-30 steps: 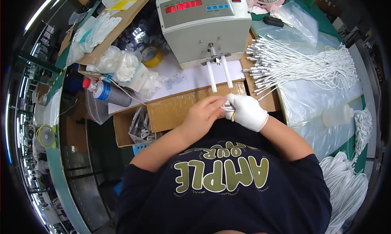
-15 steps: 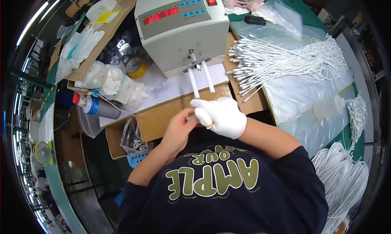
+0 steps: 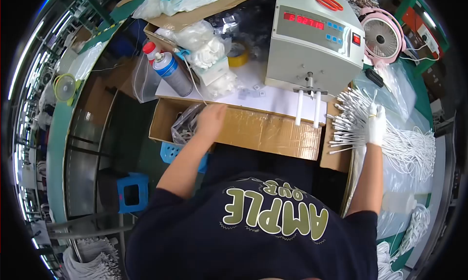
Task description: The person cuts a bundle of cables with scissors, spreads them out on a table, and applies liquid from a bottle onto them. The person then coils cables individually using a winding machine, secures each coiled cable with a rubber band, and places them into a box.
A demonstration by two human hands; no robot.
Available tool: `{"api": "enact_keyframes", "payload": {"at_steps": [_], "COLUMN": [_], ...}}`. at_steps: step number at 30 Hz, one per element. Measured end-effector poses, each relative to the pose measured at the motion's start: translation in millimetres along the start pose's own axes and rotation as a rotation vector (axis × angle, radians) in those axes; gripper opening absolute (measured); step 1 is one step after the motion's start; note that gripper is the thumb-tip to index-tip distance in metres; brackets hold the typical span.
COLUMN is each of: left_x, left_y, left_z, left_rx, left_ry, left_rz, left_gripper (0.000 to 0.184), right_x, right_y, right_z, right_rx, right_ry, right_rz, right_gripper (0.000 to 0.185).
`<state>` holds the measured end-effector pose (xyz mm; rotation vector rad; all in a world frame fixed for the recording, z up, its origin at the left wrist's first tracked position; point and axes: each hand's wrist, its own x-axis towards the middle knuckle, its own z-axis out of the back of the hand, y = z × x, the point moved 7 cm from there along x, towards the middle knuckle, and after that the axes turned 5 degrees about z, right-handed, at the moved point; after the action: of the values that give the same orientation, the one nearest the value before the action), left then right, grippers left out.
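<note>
My left hand (image 3: 211,123), bare and a little blurred, is over the left end of the cardboard box (image 3: 263,131), beside a clear plastic bag (image 3: 184,126) with white items in it. Its fingers are too smeared to show whether they hold anything. On the right, my right hand (image 3: 375,126) wears a white glove with a yellowish band on a finger. It rests over the bundle of white cables (image 3: 407,150), fingers together, and a thin white strand shows at the fingertips. The grey winding machine (image 3: 312,55) has two bare white rods (image 3: 299,109) sticking out toward me.
Left of the machine are a spray can (image 3: 173,74), white gloves (image 3: 209,53) and yellow tape (image 3: 238,55). Orange-handled scissors (image 3: 327,2) lie on the machine. A pink fan (image 3: 382,36) stands to its right. A blue stool (image 3: 132,192) is low on the left.
My hands, together in front of the rods before, have parted: the left toward the box's left end, the right onto the cable bundle. The view has shifted left.
</note>
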<state>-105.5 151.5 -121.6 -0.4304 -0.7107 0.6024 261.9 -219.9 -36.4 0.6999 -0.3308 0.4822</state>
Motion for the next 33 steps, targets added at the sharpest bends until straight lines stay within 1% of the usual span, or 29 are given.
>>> {"api": "enact_keyframes", "payload": {"at_steps": [1, 2, 3, 4, 5, 6, 7, 8, 9, 11, 12, 13, 15, 16, 18, 19, 21, 23, 24, 27, 30, 33], "left_x": [12, 22, 31, 38, 38, 39, 38, 33, 26, 13, 8, 6, 2, 6, 5, 6, 11, 13, 14, 11, 12, 22], "left_y": [-11, -23, -40, -56, -65, -76, -83, -80, -80, -68, -62, -62, -64, -65, -67, -66, -65, -61, -59, -46, -66, -85], "left_z": [-20, -38, -53, -66, -80, -90, -98, -104, -103, -101, -101, -96, -85, -87, -85, -81, -75, -68, -65, -74, -70, -68], "left_rx": [-0.019, -0.039, 0.021, 0.079, 0.167, 0.255, 0.341, 0.333, 0.292, 0.21, 0.154, 0.154, 0.151, 0.178, 0.235, 0.182, 0.074, -0.072, -0.147, -0.199, -0.213, -0.437], "left_ry": [0.047, 0.101, 0.13, 0.158, 0.151, 0.142, 0.135, 0.199, 0.212, 0.215, 0.225, 0.157, 0.013, 0.021, 0.041, 0.065, 0.111, 0.101, 0.099, 0.218, 0.175, 0.202], "left_rz": [0.017, 0.033, 0.025, 0.011, -0.055, -0.125, -0.196, -0.188, -0.252, -0.37, -0.364, -0.365, -0.369, -0.363, -0.342, -0.318, -0.274, -0.238, -0.221, -0.135, -0.233, 0.068], "left_gripper": [0.021, 0.024, 0.028, 0.032, 0.034, 0.036, 0.038, 0.039, 0.039, 0.039, 0.039, 0.039, 0.039, 0.037, 0.032, 0.032, 0.032, 0.031, 0.03, 0.026, 0.023, 0.025], "right_x": [-11, -25, -44, -63, -85, -103, -106, -95, -81, -61, -58, -63, -64, -59, -54, -53, -49, -49, -51, -53, -56, -68], "right_y": [33, 63, 108, 147, 175, 198, 201, 184, 164, 154, 165, 176, 197, 204, 199, 197, 182, 158, 148, 135, 145, 159], "right_z": [4, 3, 11, 16, 15, 12, 2, -2, -3, 10, 15, 15, -3, -9, -18, -22, -17, -18, -20, -12, -3, -18], "right_rx": [0.099, 0.339, 0.376, 0.281, 0.271, 0.244, 0.211, 0.186, 0.159, 0.13, 0.079, 0.031, -0.091, -0.155, -0.193, -0.209, -0.132, -0.117, -0.149, -0.154, -0.126, -0.175], "right_ry": [0.039, 0.075, 0.11, 0.048, 0.17, 0.238, 0.369, 0.253, 0.137, 0.281, 0.245, 0.223, 0.289, 0.309, 0.26, 0.241, 0.236, 0.248, 0.307, 0.269, 0.266, 0.371], "right_rz": [-0.013, 0.075, 0.054, 0.371, 0.502, 0.67, 0.66, 0.663, 0.667, 0.514, 0.611, 0.695, 0.741, 0.771, 0.814, 0.836, 0.873, 0.902, 0.882, 0.833, 0.864, 0.865], "right_gripper": [0.031, 0.027, 0.02, 0.015, 0.012, 0.011, 0.01, 0.01, 0.01, 0.01, 0.008, 0.007, 0.004, 0.003, 0.005, 0.007, 0.009, 0.009, 0.009, 0.007, 0.007, 0.014]}}
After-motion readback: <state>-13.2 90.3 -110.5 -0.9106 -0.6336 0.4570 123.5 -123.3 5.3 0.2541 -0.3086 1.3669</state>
